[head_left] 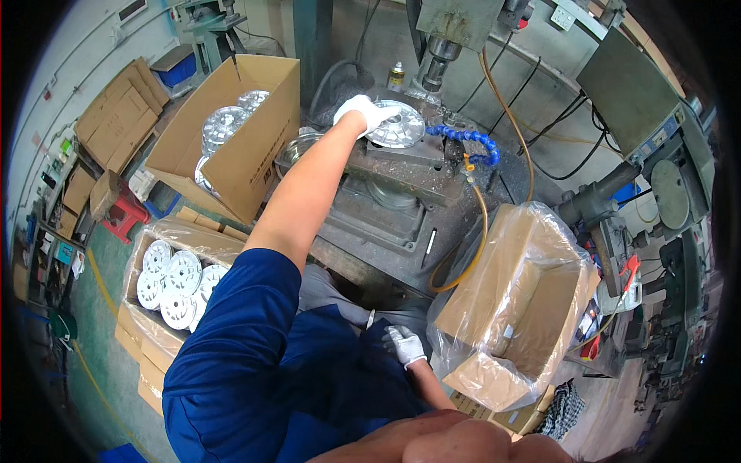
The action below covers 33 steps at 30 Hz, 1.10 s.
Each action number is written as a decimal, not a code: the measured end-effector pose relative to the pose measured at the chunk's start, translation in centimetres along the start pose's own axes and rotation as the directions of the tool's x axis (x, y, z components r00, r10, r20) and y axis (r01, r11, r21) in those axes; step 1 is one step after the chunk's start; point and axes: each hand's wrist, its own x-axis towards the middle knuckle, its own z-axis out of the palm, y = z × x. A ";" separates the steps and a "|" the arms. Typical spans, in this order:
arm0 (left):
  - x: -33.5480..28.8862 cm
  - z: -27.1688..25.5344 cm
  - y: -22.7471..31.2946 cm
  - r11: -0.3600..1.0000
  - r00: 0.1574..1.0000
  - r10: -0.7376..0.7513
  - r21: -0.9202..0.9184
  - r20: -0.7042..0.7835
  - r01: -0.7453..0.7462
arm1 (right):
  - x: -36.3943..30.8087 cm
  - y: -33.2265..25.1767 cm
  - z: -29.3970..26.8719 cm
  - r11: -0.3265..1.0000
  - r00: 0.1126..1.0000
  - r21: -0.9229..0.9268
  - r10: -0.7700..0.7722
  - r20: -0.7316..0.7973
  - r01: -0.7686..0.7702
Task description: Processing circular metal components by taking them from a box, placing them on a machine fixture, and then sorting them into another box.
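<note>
My left hand (363,114), in a white glove, reaches far forward and grips the near-left side of a round silvery metal disc (398,126) with a hole in its middle. The disc sits on the block of a drill press, just below and left of the spindle (440,63). A blue segmented coolant hose (463,136) points at its right edge. My right hand (404,345), also gloved, lies on my lap with its fingers apart and nothing in it.
An open carton (266,166) at the left holds shiny discs; a plastic-lined carton (139,289) below it holds several paler ones. On the right stands a plastic-lined carton (532,309). A marker (429,247) lies on the machine table, and a spray can (396,76) stands behind.
</note>
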 end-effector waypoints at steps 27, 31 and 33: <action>-1.1 -0.1 0.6 1.000 0.997 -0.013 0.007 -0.073 0.014 | -0.3 0.2 -0.2 0.998 0.998 0.002 -0.055 -0.009 0.055; -0.5 0.1 0.3 1.000 0.998 -0.008 0.006 -0.055 0.008 | -0.3 -0.1 0.2 1.000 0.999 0.026 0.019 -0.037 -0.018; -0.3 0.3 0.2 1.000 0.998 0.004 -0.003 -0.057 -0.004 | -0.4 -0.1 0.3 1.000 0.999 0.021 -0.003 -0.038 0.003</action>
